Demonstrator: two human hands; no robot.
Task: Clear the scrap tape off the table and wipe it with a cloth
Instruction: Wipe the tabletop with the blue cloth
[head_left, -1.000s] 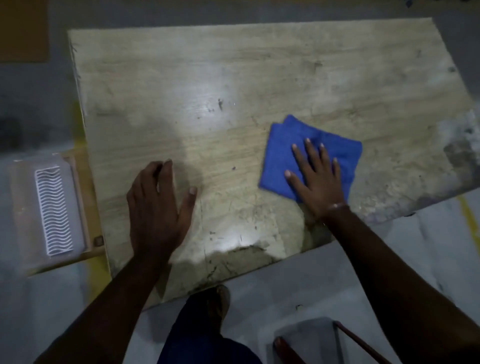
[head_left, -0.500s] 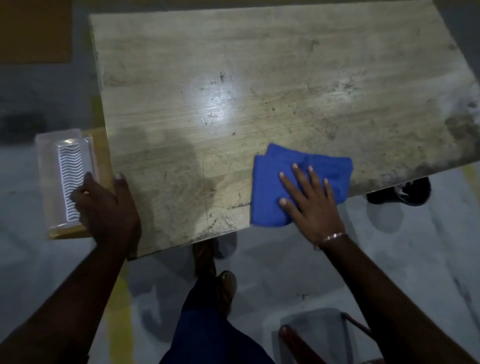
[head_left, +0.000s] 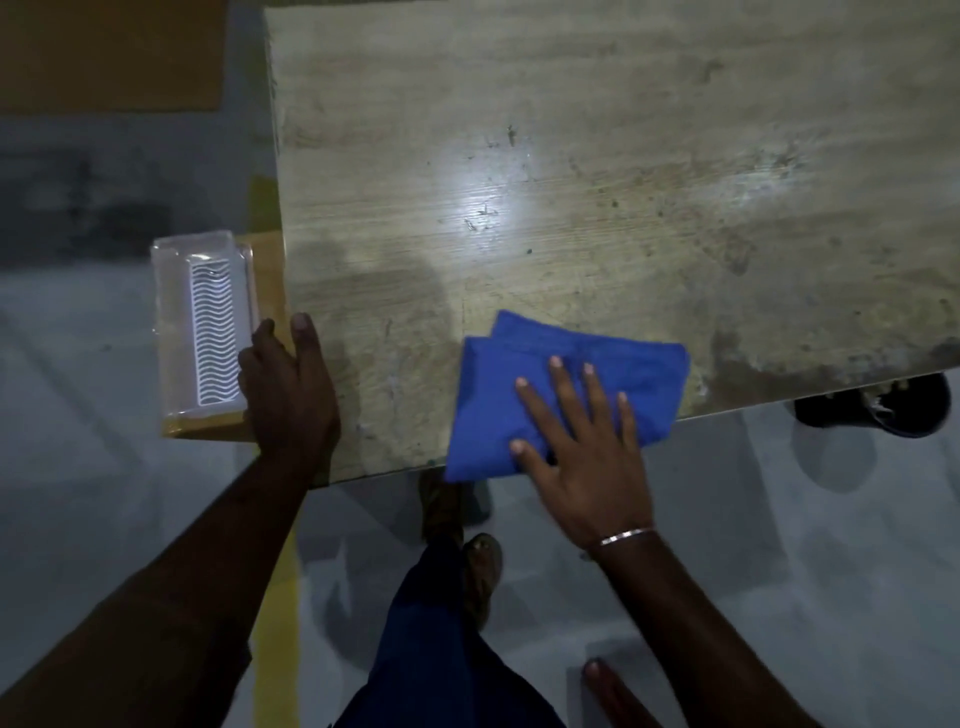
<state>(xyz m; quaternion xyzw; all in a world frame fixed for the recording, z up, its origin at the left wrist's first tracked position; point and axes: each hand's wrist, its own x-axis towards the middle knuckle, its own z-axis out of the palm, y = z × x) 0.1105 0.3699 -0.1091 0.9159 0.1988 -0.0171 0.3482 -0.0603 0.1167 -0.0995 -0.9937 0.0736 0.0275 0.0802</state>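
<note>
A folded blue cloth (head_left: 519, 395) lies at the near edge of the worn wooden table (head_left: 597, 156), its lower corner hanging slightly over the edge. My right hand (head_left: 582, 447) presses flat on the cloth, fingers spread. My left hand (head_left: 288, 395) grips the table's near left corner, thumb on top, fingers curled over the side. I see no scrap tape on the table top.
A clear plastic tray (head_left: 205, 327) with a white wavy insert sits on a low wooden stand left of the table. A dark shoe (head_left: 878, 405) lies on the floor under the table's right side. My legs and sandalled feet (head_left: 480, 571) stand below the edge.
My right hand has dragged the cloth from the middle of the table to its near edge. My left hand has slid from the table top to the near left corner.
</note>
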